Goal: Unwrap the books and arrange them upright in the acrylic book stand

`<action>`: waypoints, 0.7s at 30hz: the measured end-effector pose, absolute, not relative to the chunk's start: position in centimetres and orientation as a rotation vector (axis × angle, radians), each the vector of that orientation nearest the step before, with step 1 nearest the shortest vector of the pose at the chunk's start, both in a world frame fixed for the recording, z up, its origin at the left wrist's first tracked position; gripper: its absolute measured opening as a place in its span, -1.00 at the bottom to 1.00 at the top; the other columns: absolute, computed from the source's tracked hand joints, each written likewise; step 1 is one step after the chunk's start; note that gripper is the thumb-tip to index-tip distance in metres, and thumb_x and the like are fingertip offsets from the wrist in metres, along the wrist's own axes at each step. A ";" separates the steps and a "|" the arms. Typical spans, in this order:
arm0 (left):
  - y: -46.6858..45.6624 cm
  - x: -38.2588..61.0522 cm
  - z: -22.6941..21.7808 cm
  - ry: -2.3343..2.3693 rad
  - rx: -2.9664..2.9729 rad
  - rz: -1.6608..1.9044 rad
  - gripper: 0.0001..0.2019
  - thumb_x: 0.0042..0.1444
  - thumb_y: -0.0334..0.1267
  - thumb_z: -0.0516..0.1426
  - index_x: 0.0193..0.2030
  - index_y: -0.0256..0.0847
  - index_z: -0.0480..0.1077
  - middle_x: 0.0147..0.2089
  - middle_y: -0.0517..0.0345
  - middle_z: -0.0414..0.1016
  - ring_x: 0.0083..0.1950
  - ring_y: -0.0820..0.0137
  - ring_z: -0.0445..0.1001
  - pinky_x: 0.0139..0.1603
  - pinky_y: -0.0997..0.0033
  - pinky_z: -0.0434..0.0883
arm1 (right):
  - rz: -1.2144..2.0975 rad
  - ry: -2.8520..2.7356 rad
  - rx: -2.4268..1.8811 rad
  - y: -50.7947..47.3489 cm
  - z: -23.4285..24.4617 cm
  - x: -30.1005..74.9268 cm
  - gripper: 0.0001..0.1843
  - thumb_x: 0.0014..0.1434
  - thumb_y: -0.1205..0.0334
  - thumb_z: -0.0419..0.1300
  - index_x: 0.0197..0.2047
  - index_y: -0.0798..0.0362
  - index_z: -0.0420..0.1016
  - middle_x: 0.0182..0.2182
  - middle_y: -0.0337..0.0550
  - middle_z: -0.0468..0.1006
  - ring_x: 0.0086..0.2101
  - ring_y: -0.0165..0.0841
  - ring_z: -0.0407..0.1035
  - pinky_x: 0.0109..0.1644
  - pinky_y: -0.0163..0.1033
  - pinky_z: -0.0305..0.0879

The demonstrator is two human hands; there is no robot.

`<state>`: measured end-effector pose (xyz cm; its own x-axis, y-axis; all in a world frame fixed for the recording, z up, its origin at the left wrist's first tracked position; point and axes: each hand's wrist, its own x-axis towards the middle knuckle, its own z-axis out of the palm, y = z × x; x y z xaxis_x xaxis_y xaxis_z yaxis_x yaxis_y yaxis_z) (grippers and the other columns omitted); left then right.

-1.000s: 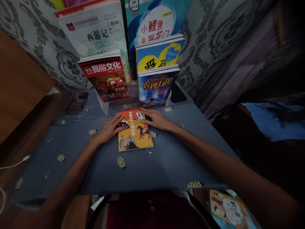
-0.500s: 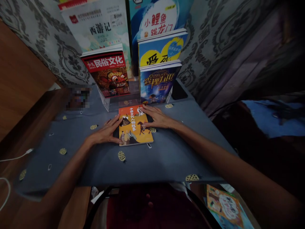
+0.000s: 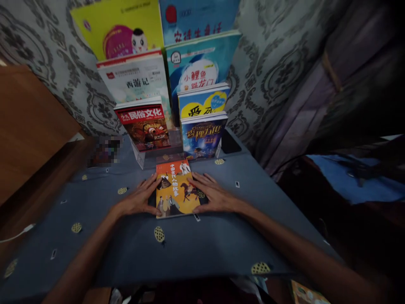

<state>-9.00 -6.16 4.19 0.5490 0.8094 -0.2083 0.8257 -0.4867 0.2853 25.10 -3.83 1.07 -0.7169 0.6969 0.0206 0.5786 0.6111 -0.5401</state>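
Observation:
An orange-and-yellow book [image 3: 174, 188] with white Chinese characters lies flat on the blue tablecloth [image 3: 202, 249], in front of a clear stand. Along its left edge rests my left hand [image 3: 139, 198], fingers spread, with the thumb at the lower left corner. My right hand [image 3: 215, 194] is on the opposite side, fingers stretched out and touching the right edge, thumb by the lower right corner. Neither hand is wrapped round the book. Just behind it stand a red book [image 3: 147, 128] with a mask on its cover and a dark blue book [image 3: 202, 137].
Behind these rise tiers of books, among them a white one [image 3: 134, 80], a teal one [image 3: 177, 63] and a yellow-green one [image 3: 91, 25]. A dark flat object [image 3: 230, 142] lies right of the stand. A white cable [image 3: 19, 234] runs at the left. Patterned curtain [image 3: 262, 80] hangs behind.
My view has tilted up, bringing more upper books into sight. The right hand's thumb has shifted down to the book's lower right corner. The book stays flat before the stand.

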 end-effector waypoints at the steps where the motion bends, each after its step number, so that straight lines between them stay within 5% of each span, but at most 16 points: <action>1: -6.1 -8.9 4.4 1.346 2.436 -0.082 0.16 -0.01 0.43 0.16 0.54 -0.08 -0.28 0.57 -0.16 -0.34 0.57 -0.04 -0.30 0.49 -0.13 -0.07 | 0.763 -2.625 -1.052 -3.8 1.2 25.2 0.29 -0.07 -0.53 0.23 0.50 0.07 -0.03 0.47 0.19 -0.13 0.44 0.09 -0.26 0.47 0.28 -0.35; 10: -3.5 -2.2 5.6 1.216 2.595 0.097 -0.37 0.36 0.15 -0.06 0.45 -0.11 0.11 0.52 -0.04 0.04 0.55 0.19 -0.05 0.50 -0.02 -0.01 | 0.822 -2.612 -0.999 -3.8 1.4 25.6 0.26 -0.05 -0.45 0.30 0.51 0.04 -0.07 0.48 0.16 -0.15 0.44 0.09 -0.28 0.47 0.27 -0.36; 21: 1.9 3.5 3.8 1.325 2.731 0.273 -0.52 0.40 -0.05 -0.05 0.32 -0.25 0.28 0.36 -0.11 0.34 0.39 0.15 0.25 0.38 0.00 0.20 | 0.802 -2.567 -0.932 -3.7 1.1 25.8 0.21 -0.02 -0.37 0.33 0.51 -0.02 -0.07 0.48 0.11 -0.12 0.44 0.03 -0.25 0.48 0.23 -0.35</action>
